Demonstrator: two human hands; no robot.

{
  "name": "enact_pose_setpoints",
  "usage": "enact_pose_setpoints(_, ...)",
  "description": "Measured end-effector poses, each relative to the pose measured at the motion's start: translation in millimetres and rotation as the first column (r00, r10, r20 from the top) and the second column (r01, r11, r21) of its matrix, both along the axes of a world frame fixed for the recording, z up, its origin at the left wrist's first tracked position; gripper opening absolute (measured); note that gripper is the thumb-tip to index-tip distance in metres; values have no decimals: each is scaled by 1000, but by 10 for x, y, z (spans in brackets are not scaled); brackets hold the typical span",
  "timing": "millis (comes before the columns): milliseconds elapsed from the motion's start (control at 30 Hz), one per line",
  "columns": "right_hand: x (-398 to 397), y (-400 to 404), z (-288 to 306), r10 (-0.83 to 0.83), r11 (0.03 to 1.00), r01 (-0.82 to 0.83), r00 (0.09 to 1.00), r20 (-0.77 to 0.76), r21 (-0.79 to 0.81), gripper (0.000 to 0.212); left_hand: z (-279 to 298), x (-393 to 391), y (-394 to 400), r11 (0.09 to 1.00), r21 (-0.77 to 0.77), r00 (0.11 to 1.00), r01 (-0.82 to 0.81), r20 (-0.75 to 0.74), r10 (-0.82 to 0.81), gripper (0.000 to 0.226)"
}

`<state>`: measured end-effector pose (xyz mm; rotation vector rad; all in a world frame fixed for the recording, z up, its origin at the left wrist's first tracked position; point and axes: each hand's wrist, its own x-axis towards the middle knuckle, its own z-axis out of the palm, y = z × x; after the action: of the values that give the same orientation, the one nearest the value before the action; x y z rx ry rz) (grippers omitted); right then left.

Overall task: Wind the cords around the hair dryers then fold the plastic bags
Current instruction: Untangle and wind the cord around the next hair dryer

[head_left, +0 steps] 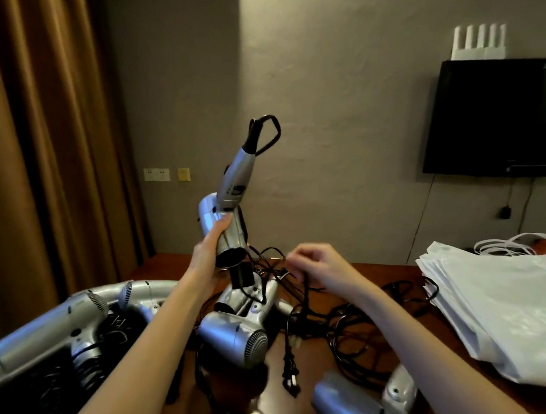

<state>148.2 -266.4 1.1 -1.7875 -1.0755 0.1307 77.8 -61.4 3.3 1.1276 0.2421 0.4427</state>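
My left hand (207, 251) grips the barrel of a silver hair dryer (231, 201), held up above the table with its handle pointing upward and a loop of black cord at the top. My right hand (313, 262) pinches the black cord (305, 287) that trails down to a plug (290, 372). Several other silver hair dryers lie below: one (236, 338) in the middle, one (362, 404) at the lower right, more (79, 320) at the left. A stack of white plastic bags (494, 307) lies at the right.
A tangle of black cords (353, 334) covers the brown table (385, 273) between the dryers and the bags. Brown curtains (48, 131) hang at the left. A dark television (497, 117) is mounted on the grey wall at the right.
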Motion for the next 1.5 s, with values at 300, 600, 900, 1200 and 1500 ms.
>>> enact_pose_setpoints(300,347,-606,22,-190,964,192,981,30,-185,10,-240,162,-255,998,51,992,-45,-120,50,39)
enact_pose_setpoints(600,575,-1222,-218,-495,853,501,865,75,-146,50,-507,257,-429,940,339,979,-29,-178,95,86)
enact_pose_setpoints(900,334,-991,-321,-440,890,403,881,175,211,18,-759,251,-421,985,152,991,79,-117,-62,56)
enact_pose_setpoints(1200,71,-836,-645,-321,934,244,895,311,262,26,-752,331,-428,991,109,996,-75,-32,79,37)
enact_pose_setpoints(1500,438,-944,-939,-233,969,244,956,179,-46,58,-777,262,-459,910,414,999,12,-42,6,60)
